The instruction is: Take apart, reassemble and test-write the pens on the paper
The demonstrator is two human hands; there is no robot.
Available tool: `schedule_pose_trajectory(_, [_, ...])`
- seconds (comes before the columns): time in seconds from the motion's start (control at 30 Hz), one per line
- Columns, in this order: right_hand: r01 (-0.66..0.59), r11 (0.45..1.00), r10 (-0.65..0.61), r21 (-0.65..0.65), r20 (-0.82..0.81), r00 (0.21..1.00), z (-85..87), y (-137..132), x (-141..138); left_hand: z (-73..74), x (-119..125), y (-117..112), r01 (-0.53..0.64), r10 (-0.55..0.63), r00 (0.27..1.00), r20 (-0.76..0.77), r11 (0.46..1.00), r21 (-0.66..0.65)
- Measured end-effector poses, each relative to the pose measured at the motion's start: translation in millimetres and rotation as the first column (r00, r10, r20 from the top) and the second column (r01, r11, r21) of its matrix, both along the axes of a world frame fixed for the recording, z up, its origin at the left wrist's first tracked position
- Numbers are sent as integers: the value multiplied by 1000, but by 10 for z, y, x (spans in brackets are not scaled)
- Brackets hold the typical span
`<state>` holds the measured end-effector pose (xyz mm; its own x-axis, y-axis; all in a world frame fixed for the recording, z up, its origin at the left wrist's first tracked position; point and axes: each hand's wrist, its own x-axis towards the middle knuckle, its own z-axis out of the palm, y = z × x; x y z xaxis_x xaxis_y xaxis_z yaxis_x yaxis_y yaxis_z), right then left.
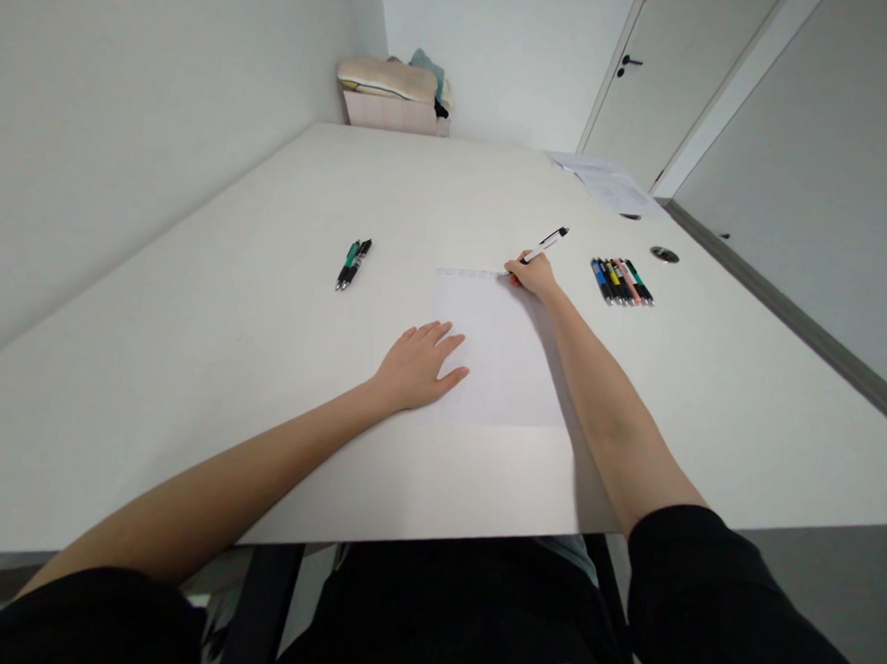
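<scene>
Black clothing (456,613) of the person is nearest, and beyond it the left hand (417,365) lies palm down at the left edge of a white paper sheet (508,376) on the counter (187,356), its fingers spread loosely and grasping nothing. Fingers of the right hand (531,274) pinch a white pen (545,244) at the upper part of the sheet, beside a row of small marks (463,273) (whether the tip touches, I cannot tell). Two pens (353,264) lie to the left, several coloured pens (622,282) to the right.
</scene>
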<state>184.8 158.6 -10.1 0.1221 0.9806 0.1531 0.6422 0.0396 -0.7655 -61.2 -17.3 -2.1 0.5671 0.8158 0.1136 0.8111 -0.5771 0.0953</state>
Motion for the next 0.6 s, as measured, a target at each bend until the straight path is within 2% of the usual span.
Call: schedule_pose_trajectory(0.6, [-1,1000,1,-8,4,1000,-14,28,2,9,5,-5,-8,8,1000,11,1000,-15])
